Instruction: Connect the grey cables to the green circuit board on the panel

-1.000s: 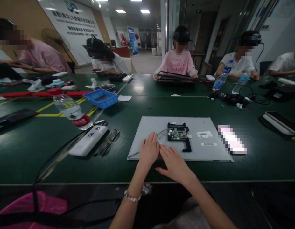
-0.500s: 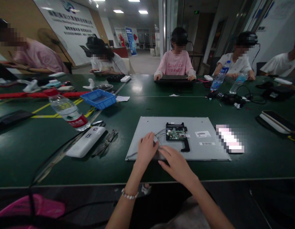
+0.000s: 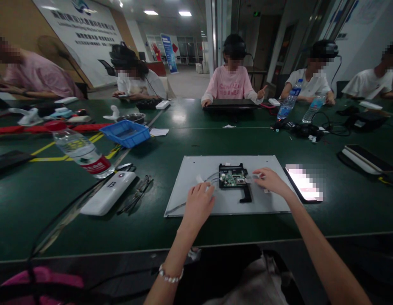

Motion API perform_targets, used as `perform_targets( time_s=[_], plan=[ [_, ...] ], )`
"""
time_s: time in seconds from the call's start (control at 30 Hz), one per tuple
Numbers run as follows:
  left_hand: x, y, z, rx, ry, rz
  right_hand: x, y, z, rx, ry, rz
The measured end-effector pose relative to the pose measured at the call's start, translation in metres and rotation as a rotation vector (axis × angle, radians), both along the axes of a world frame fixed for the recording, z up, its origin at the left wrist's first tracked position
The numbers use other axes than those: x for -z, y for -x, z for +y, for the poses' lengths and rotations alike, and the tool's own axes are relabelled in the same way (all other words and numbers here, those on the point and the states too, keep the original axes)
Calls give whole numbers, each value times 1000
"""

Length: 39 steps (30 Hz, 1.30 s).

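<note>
A flat grey-white display panel [image 3: 228, 202] lies face down on the table, with a green circuit board [image 3: 232, 179] in a black frame on its back. My left hand [image 3: 199, 204] rests low over the panel's left part, fingers bent downward beside the thin grey cable [image 3: 179, 207]. A small whitish strip of tape [image 3: 200, 179] stands up just beyond those fingers. My right hand [image 3: 271, 181] hovers at the board's right edge, its fingers stretched out and slightly apart near a small clear tab [image 3: 249, 179]. Whether they touch the tab is unclear.
A phone [image 3: 304, 183] with a lit screen lies right of the panel. On the left are a white power bank [image 3: 109, 193], a bundle of thin wires [image 3: 137, 195], a tilted water bottle [image 3: 83, 153] and a blue tray [image 3: 126, 133]. Several people sit across the table.
My hands have parted. The right hand has moved right and up to the board's right edge; the left hand stays on the panel's left side. The view has shifted slightly.
</note>
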<state>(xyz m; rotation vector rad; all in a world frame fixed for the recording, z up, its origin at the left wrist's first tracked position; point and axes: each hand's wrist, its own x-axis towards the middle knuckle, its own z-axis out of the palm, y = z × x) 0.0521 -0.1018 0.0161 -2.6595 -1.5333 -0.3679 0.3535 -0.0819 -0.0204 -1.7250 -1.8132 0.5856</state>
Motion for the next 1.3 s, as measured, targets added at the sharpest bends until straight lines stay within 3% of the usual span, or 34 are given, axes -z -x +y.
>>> perform_targets(
  time_s=[0.17, 0.4, 0.57, 0.73, 0.87, 1.03, 1.17, 1.3],
  plan=[
    [-5, 2, 8, -50, -57, 92, -3, 7, 11, -95, 44, -42],
    [-9, 16, 23, -87, -134, 117, 4, 13, 14, -92, -7, 11],
    [-4, 30, 34, -145, -74, 55, 9, 0, 11, 58, -1, 133],
    [-5, 34, 40, -177, -37, 40, 16, -15, 4, 206, -29, 75],
    [-14, 18, 46, -135, -49, 1, 19, -15, 1, 248, -105, -35],
    [-21, -26, 64, 92, -3, -68, 19, -8, 0, 285, -190, -62],
    [-15, -60, 89, 172, 20, -21, 19, -4, 1, 275, -218, -44],
    [-3, -76, 112, 175, 25, 53, 20, -2, 2, 252, -225, -26]
  ],
)
